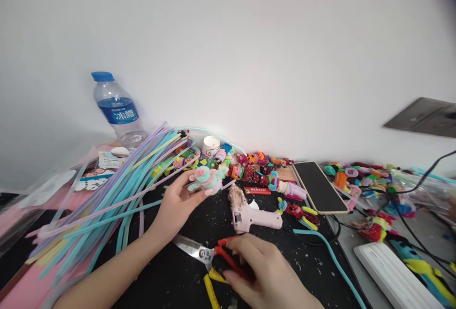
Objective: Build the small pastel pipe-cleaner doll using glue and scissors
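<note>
My left hand (180,199) is closed around a small fuzzy pipe-cleaner figure (205,178) in pink and mint green, held above the black work surface. Lower down, my right hand (265,268) curls its fingers over the red handle of a pair of scissors (204,253). The blades lie partly apart and point left, and yellow pieces show on the handles. Part of the handle is hidden under my fingers. Between the hands, just beyond the scissors, a pale pink hot glue gun (254,218) lies on its side.
Loose pastel pipe cleaners (117,195) spread across the left side. A water bottle (116,109) leans by the wall. Finished pipe-cleaner figures (249,175) line the back near a paper cup (211,146). A phone (320,188), black cables and a white power strip (392,271) lie right.
</note>
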### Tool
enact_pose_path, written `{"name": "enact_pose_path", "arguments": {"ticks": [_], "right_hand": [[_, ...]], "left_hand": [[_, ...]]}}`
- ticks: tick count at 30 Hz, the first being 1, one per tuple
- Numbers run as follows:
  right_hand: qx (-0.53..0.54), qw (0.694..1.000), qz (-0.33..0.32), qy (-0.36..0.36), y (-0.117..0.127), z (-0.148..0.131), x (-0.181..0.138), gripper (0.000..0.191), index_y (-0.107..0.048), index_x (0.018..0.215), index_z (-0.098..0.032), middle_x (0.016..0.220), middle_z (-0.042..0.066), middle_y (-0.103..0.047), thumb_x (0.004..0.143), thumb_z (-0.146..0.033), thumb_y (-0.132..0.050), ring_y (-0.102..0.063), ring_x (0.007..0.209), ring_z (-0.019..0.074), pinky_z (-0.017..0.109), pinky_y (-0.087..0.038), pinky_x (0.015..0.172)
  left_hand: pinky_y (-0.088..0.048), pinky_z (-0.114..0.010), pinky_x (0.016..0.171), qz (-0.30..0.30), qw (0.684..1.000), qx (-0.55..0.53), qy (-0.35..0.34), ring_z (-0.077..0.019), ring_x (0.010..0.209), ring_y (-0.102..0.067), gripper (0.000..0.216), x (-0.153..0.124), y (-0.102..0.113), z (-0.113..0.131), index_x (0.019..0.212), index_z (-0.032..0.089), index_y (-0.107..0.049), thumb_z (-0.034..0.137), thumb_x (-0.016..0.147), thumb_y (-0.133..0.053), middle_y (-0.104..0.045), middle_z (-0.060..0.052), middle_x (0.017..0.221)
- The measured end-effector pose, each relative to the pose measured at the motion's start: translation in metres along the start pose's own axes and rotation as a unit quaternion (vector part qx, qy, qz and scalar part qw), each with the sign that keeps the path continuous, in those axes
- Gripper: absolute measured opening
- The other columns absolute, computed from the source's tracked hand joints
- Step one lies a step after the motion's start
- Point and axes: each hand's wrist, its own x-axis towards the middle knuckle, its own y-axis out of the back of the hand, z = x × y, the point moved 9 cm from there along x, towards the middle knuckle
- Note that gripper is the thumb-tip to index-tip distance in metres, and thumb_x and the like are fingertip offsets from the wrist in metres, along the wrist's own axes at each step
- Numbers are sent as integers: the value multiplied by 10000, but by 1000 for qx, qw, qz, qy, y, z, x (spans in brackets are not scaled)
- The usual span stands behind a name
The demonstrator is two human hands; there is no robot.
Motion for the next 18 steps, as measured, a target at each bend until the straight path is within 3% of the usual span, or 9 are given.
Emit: {"name": "enact_pose_path", "arguments": {"ticks": [3,5,8,18], "right_hand": [[33,992,121,15,25,0,-3,363,-516,1165,-184,899,61,-631,807,-127,-501,-602,702,151,243,-521,633],[49,987,150,16,31,1,-6,477,-426,1287,-185,902,65,-609,818,-117,-472,-569,652,140,238,-511,581],[56,989,134,7,27,3,-6,558,-359,1363,-196,911,72,-594,822,-131,-478,-556,655,148,249,-508,574],[88,987,134,-8,24,6,-2,554,-415,1342,-201,883,54,-603,801,-111,-492,-539,632,141,233,-483,539]], "left_hand": [[-459,-350,895,-53,997,-44,38,-223,973,-597,309,-10,-17,-9,914,195,-648,145,628,-754,-669,-29,966],[-474,-333,867,-79,993,-54,64,-215,948,-608,334,-17,-26,-15,918,197,-650,127,612,-764,-678,-25,957],[-487,-306,831,-113,987,-50,99,-198,901,-631,352,-25,-35,-20,930,211,-642,131,612,-769,-697,-15,933],[-498,-254,736,-128,985,-25,114,-168,784,-642,260,-28,-39,-20,788,184,-620,128,587,-776,-696,18,787]]}}
